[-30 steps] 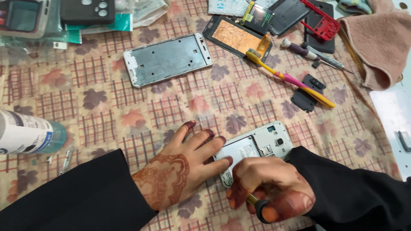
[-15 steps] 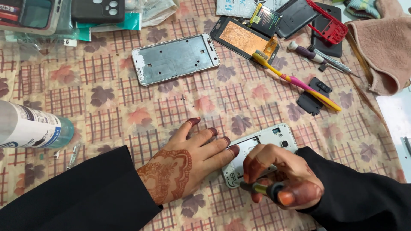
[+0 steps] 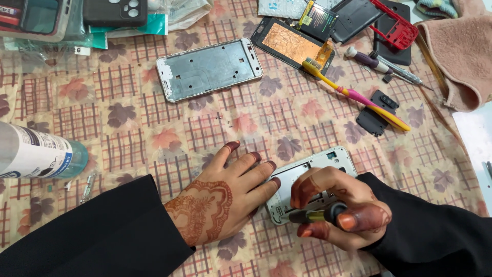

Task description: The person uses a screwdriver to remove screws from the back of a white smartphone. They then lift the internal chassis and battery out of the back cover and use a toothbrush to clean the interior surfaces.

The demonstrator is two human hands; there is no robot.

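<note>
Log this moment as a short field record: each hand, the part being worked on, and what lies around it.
left hand: flat on the leaf-patterned cloth, fingertips against the silver phone housing
right hand: grips a black-and-yellow screwdriver, tip at the housing's lower end
far side: bare silver metal phone frame, copper-backed screen panel, yellow-and-pink toothbrush
left edge: white labelled bottle, lying down
right edge: pink towel, red plastic frame
</note>
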